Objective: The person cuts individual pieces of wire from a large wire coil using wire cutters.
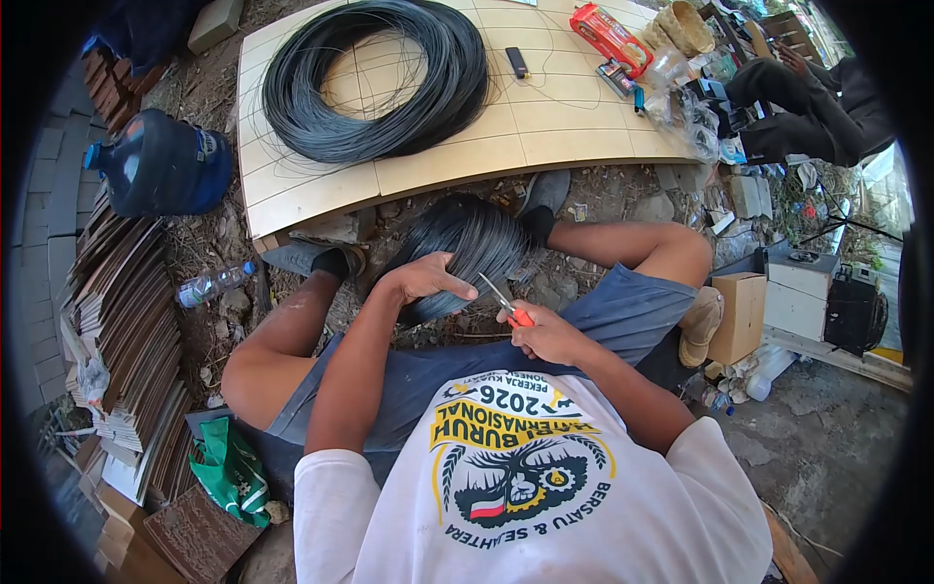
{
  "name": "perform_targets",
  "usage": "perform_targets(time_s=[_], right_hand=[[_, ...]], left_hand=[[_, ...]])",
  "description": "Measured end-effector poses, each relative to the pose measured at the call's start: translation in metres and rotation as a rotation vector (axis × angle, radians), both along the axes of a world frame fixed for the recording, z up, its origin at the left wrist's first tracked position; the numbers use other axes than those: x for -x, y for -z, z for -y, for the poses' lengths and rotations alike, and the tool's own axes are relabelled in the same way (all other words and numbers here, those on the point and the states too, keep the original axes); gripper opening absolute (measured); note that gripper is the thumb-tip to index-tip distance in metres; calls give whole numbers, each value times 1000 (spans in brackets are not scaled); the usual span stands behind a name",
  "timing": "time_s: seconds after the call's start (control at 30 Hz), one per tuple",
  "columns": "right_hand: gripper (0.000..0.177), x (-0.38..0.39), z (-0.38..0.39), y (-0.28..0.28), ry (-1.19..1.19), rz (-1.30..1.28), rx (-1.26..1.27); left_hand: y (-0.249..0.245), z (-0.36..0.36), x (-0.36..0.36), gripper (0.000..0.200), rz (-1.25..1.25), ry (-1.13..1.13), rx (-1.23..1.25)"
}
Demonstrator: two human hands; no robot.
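A thick bundle of thin black wire (477, 238) sits low between my knees. My left hand (425, 278) is closed on its near edge, thumb pointing right and fingers partly hidden by the strands. In my right hand (550, 337) is a red-handled tool (523, 317) with a slim metal tip; its exact kind is hard to make out. The tip points up and left, close to my left thumb and the wire. Beyond, a large coil of black wire (443, 107) lies on the pale tiled tabletop (564, 127).
On the tabletop are a small black device (517, 62) and a red packet (611, 39). A blue water jug (175, 164), a plastic bottle (214, 283) and stacked tiles (131, 341) stand left. A cardboard box (737, 316) is right; another person (817, 112) sits at upper right.
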State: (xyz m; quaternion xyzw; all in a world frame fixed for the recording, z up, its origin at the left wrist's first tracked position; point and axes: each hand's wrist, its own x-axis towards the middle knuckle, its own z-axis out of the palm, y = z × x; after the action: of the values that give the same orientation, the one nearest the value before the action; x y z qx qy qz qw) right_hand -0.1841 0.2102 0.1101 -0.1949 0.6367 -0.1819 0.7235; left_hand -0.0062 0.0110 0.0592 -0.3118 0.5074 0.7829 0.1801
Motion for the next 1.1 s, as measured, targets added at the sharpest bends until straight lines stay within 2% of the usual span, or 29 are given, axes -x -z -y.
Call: perform_targets(time_s=[0.1, 0.27, 0.3, 0.4, 0.47, 0.5, 0.57, 0.7, 0.8, 0.9, 0.97, 1.07, 1.1], right_hand=[[36, 0, -2, 2, -37, -59, 40], [31, 0, -12, 22, -226, -287, 310], [31, 0, -12, 21, -227, -288, 311], [34, -1, -9, 16, -223, -300, 288], [35, -2, -9, 15, -109, -172, 118], [35, -3, -5, 14, -110, -174, 118], [37, -2, 5, 13, 48, -31, -50], [37, -1, 7, 9, -34, -37, -14], [36, -2, 8, 5, -60, -67, 5], [35, -1, -2, 14, -132, -158, 72], [34, 0, -7, 21, -230, -266, 231], [34, -2, -8, 23, -261, -309, 245], [34, -3, -6, 20, -262, -308, 244]], left_hand=[[5, -2, 1, 114, -9, -13, 10], [24, -3, -1, 84, -43, -36, 30], [28, -5, -1, 84, -44, -37, 30], [33, -6, -1, 76, -43, -71, -9], [27, -5, 0, 72, -43, -62, 25], [40, -8, -1, 72, -44, -63, 25], [78, -16, -1, 67, -15, -37, 115], [70, -14, -2, 64, -38, -27, 57], [68, -13, -2, 64, -20, -23, 106], [65, -13, -3, 67, -13, -15, 123], [68, -15, -4, 71, -44, -48, 136], [41, -10, -4, 76, -71, -14, 66], [54, -11, -4, 76, -70, -15, 64]])
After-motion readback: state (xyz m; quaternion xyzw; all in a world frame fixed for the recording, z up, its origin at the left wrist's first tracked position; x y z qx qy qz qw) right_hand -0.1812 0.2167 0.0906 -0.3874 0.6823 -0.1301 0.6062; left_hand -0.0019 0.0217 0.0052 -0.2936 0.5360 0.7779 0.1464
